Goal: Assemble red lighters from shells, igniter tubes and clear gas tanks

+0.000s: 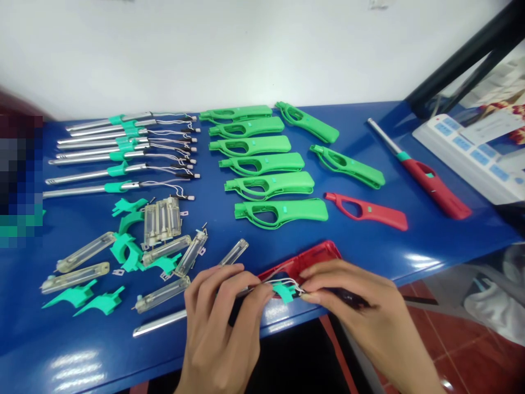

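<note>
Near the front edge of the blue table, my left hand (227, 323) is closed around a metal lighter tube (161, 323), whose end sticks out to the left. Fingers of my right hand (353, 295) pinch thin white wires (292, 282) by a black part. Between the hands shows a teal trigger piece (285, 293). Just behind them lies a red open lighter shell (318, 257), partly hidden by my fingers. What sits inside the shell under the hands cannot be made out.
Wired metal tubes (96, 159) lie in rows at the back left. Green shells (283, 212) fill the middle. Clear fuel tanks (88, 251) and loose teal pieces (102, 302) lie left. A red shell (375, 213), a red lighter (435, 189) and a white power strip (459, 158) are right.
</note>
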A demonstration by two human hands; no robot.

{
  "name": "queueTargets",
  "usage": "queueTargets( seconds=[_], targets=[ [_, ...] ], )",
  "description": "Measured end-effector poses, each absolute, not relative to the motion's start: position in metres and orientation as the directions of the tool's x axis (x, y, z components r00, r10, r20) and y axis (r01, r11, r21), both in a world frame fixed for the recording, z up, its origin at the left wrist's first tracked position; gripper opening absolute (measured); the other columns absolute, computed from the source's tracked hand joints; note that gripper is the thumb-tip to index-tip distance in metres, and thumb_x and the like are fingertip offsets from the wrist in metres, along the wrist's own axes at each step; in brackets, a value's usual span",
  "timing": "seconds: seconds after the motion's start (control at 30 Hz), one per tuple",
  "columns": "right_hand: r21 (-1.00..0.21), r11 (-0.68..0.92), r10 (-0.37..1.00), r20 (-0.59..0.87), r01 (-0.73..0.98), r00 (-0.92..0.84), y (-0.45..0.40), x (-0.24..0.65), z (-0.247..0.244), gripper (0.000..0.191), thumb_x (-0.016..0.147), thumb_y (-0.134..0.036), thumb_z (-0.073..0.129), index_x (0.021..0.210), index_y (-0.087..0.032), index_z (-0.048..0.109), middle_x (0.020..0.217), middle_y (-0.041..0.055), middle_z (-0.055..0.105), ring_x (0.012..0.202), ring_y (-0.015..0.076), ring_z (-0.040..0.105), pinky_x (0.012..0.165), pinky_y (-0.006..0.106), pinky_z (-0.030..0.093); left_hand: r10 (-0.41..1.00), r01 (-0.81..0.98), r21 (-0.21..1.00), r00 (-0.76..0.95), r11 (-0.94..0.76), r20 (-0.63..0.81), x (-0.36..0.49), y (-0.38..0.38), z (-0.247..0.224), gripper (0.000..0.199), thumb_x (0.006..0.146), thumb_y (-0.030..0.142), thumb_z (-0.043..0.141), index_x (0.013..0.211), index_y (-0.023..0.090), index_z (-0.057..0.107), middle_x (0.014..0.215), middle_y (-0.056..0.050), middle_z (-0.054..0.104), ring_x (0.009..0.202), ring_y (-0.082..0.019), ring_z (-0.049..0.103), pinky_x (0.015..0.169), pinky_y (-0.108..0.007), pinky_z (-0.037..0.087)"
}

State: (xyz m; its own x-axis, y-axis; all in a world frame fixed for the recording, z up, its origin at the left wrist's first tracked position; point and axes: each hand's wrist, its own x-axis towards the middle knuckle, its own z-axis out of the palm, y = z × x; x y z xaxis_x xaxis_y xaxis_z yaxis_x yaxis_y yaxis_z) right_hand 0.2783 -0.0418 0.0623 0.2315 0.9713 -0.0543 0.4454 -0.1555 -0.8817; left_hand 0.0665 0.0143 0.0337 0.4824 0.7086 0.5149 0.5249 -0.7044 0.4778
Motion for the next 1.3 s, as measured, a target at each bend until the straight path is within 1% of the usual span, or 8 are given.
queueTargets(
  seconds=[0.1,0.2,0.47,0.7,0.83,0.93,1.07,1.3],
  targets=[
    [-0.853,-0.077,0.981,0.028,0.517,0.192,-0.043,0.28,0.059,0.014,0.094,-0.02,0.08,0.095,-0.034,0.081,0.104,-0.006,0.08,0.093,0.011,0.077,0.087,0.016,0.059,0.701,0.531,0.457,0.521,-0.713,0.488,0.065,0.013,0.032,0.026,0.094,-0.005,0.068,0.11,0.015,0.075,0.117,-0.011,0.074,0.121,-0.027,0.064,0.105,-0.049,0.045],
    [-0.836,-0.018,0.985,0.08,0.548,0.154,-0.043,0.28,0.057,0.012,0.096,-0.019,0.078,0.098,-0.031,0.078,0.097,-0.0063,0.078,0.087,0.008,0.075,0.083,0.013,0.057,0.71,0.534,0.468,0.547,-0.704,0.444,0.062,0.013,0.03,0.025,0.099,0.0,0.065,0.114,0.017,0.074,0.127,-0.011,0.074,0.126,-0.026,0.065,0.109,-0.05,0.043],
    [-0.78,0.056,0.983,0.153,0.624,0.103,-0.047,0.281,0.06,0.012,0.101,-0.018,0.071,0.104,-0.029,0.072,0.095,-0.0098,0.08,0.084,0.0049,0.077,0.084,0.007,0.056,0.699,0.498,0.509,0.617,-0.702,0.36,0.056,0.017,0.031,0.027,0.106,0.007,0.057,0.125,0.019,0.072,0.128,-0.007,0.075,0.127,-0.022,0.065,0.117,-0.049,0.038],
    [-0.759,0.067,0.977,0.182,0.648,0.113,-0.047,0.281,0.064,0.008,0.102,-0.019,0.07,0.102,-0.027,0.073,0.09,-0.0115,0.081,0.078,0.0023,0.077,0.081,0.003,0.055,0.657,0.472,0.481,0.662,-0.739,0.359,0.053,0.021,0.035,0.029,0.108,0.009,0.053,0.13,0.016,0.07,0.127,-0.008,0.075,0.127,-0.021,0.064,0.119,-0.05,0.037],
    [-0.744,0.076,0.97,0.209,0.664,0.123,-0.043,0.28,0.073,0.011,0.101,-0.017,0.071,0.104,-0.028,0.073,0.094,-0.0109,0.082,0.081,0.0035,0.078,0.084,0.005,0.056,0.635,0.448,0.469,0.663,-0.761,0.398,0.052,0.03,0.044,0.032,0.107,0.006,0.051,0.129,0.017,0.07,0.124,-0.006,0.075,0.124,-0.019,0.065,0.118,-0.046,0.039],
    [-0.738,0.107,0.964,0.241,0.667,0.112,-0.038,0.279,0.08,0.013,0.102,-0.015,0.069,0.104,-0.028,0.073,0.094,-0.0094,0.081,0.081,0.0042,0.078,0.081,0.006,0.057,0.641,0.457,0.458,0.627,-0.762,0.442,0.056,0.037,0.05,0.034,0.104,0.0,0.052,0.126,0.018,0.071,0.12,-0.004,0.076,0.121,-0.017,0.066,0.116,-0.043,0.04],
    [-0.728,0.134,0.958,0.268,0.673,0.099,-0.035,0.278,0.081,0.019,0.1,-0.009,0.069,0.107,-0.027,0.072,0.096,-0.0088,0.08,0.084,0.0031,0.076,0.083,0.005,0.055,0.66,0.458,0.478,0.576,-0.749,0.482,0.062,0.036,0.049,0.032,0.103,-0.002,0.052,0.121,0.016,0.071,0.116,-0.006,0.076,0.118,-0.018,0.068,0.113,-0.044,0.043],
    [-0.728,0.109,0.978,0.201,0.677,0.058,-0.044,0.286,0.065,0.019,0.101,-0.011,0.068,0.108,-0.028,0.072,0.104,-0.0061,0.077,0.096,0.0059,0.075,0.091,0.011,0.055,0.679,0.463,0.511,0.608,-0.724,0.411,0.06,0.022,0.034,0.031,0.102,-0.001,0.056,0.123,0.016,0.07,0.124,-0.009,0.072,0.127,-0.022,0.063,0.115,-0.049,0.043]
  ],
)
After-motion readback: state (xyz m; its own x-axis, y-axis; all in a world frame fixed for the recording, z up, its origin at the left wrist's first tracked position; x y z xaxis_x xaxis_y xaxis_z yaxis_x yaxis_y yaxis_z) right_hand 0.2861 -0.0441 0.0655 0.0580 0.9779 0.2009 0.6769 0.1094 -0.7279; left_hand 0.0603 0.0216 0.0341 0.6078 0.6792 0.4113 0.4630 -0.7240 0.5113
